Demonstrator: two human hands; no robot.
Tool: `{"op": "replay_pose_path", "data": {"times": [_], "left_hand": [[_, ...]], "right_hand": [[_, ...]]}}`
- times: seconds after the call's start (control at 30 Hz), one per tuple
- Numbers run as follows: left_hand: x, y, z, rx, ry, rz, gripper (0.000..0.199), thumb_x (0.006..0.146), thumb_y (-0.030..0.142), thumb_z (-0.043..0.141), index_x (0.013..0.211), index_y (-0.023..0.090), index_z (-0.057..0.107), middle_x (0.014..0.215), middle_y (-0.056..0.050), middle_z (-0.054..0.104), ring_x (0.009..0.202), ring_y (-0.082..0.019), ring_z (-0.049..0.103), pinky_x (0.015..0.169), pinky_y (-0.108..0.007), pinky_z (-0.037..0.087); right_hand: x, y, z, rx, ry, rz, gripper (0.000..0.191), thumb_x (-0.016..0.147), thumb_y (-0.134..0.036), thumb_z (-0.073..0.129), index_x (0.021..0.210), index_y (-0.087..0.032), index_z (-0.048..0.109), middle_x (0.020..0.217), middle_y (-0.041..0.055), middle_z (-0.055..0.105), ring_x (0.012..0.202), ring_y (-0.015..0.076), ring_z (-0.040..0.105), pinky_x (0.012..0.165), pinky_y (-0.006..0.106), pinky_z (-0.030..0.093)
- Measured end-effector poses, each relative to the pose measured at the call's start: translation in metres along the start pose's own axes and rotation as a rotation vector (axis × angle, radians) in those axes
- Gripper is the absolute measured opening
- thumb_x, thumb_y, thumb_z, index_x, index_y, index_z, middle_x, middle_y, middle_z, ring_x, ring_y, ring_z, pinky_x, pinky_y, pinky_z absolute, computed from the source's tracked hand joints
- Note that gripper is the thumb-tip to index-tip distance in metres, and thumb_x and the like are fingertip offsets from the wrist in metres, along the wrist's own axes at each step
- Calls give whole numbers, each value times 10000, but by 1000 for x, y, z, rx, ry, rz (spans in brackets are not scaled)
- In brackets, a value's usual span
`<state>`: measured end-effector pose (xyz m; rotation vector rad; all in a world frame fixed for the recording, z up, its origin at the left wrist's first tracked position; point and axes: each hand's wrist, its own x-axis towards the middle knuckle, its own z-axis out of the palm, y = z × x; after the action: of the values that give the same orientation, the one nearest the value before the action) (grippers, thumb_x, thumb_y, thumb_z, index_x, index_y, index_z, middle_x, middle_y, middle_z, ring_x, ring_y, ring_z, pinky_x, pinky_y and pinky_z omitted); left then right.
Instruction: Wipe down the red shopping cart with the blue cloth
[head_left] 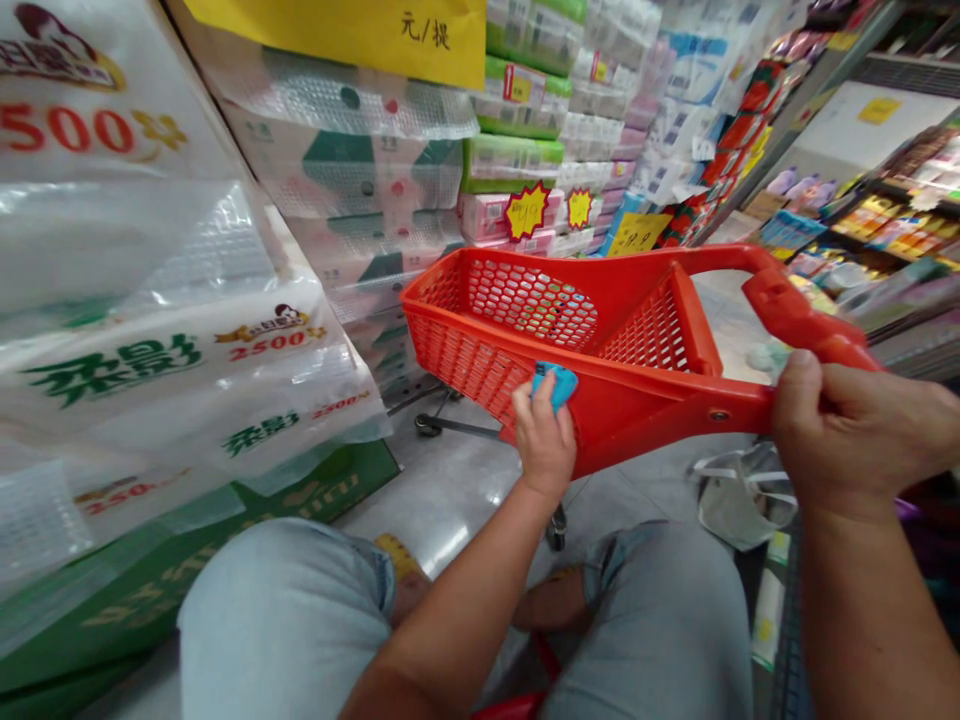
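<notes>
A red plastic shopping cart (660, 405) with a perforated basket stands slightly tilted across the middle of the head view. My left hand (546, 435) pinches a small blue cloth (555, 386) against the outside of the basket's near wall. The cloth is partly hidden by my fingers. At the right, my right hand (847, 420) is wrapped round the red arm of the cart's handle, thumb on top. Below the basket, a grey metal leg with a caster (429, 425) shows on the floor.
Large packs of tissue paper (135, 330) are stacked close on the left. More paper packs (525, 160) with yellow price signs line the back. A white bag (746, 500) lies on the floor at right, beside shelves of goods (892, 220). My bent knees (277, 620) are below.
</notes>
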<state>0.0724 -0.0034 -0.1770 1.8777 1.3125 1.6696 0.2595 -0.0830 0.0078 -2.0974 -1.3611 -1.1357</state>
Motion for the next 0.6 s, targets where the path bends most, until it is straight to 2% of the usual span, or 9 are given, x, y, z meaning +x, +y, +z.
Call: {"op": "replay_pose_path", "data": {"times": [0.1,0.13,0.17,0.2,0.23,0.33,0.4,0.47,0.6], "left_hand": [[-22,10,6,-43,-272,245,504,920,187,485,1419,253,474,1216,-117,528,1076,-219,606,927,-349,545],[-27,11,7,-57,-335,297,506,912,180,493,1410,269,481,1205,-105,538,1050,-209,614,906,-333,551],[-29,12,6,-73,-350,312,501,912,174,490,1404,273,484,1200,-99,541,1043,-203,615,904,-325,551],[-28,11,3,-91,-308,285,489,920,170,479,1399,267,481,1201,-99,540,1056,-200,610,919,-325,545],[-22,10,0,-106,-218,222,471,933,172,466,1397,254,474,1204,-104,534,1082,-200,598,948,-333,533],[6,7,-9,-110,134,-55,405,975,224,447,1379,208,460,1216,-130,500,1166,-216,551,1027,-383,487],[19,15,-11,-92,220,-146,395,978,260,470,1366,187,462,1234,-144,475,1190,-227,537,1046,-404,473],[18,31,-8,-107,136,-99,421,963,257,496,1376,187,456,1258,-146,461,1187,-229,543,1042,-404,480],[2,59,-2,-130,-190,255,518,922,214,516,1432,251,435,1331,-116,449,1163,-219,564,980,-346,530]], "right_hand": [[1,2,2,6,30,14,368,721,-334,581,452,-214,360,431,-31,208,469,82,104,533,302,121],[1,3,3,8,23,13,361,724,-335,583,458,-212,372,435,-32,211,472,83,110,535,302,124],[1,4,2,8,10,11,356,729,-339,584,464,-211,383,440,-32,216,476,85,119,535,303,128],[1,4,2,4,-1,12,355,734,-343,584,469,-210,389,445,-31,222,481,88,127,533,304,133],[1,4,1,-4,-12,13,355,738,-346,584,470,-209,395,449,-30,228,487,91,136,530,305,138],[0,3,-1,-27,-31,-3,364,755,-348,582,465,-203,416,453,-24,252,495,98,166,521,299,148],[-2,3,1,-42,-10,-21,368,764,-354,579,463,-197,437,449,-25,256,489,98,165,522,291,143],[-4,5,6,-60,61,-14,372,768,-374,561,463,-195,446,447,-36,233,480,94,129,527,283,123],[-7,12,16,-81,140,-7,401,788,-417,513,462,-192,447,453,-55,167,475,95,85,528,265,98]]}}
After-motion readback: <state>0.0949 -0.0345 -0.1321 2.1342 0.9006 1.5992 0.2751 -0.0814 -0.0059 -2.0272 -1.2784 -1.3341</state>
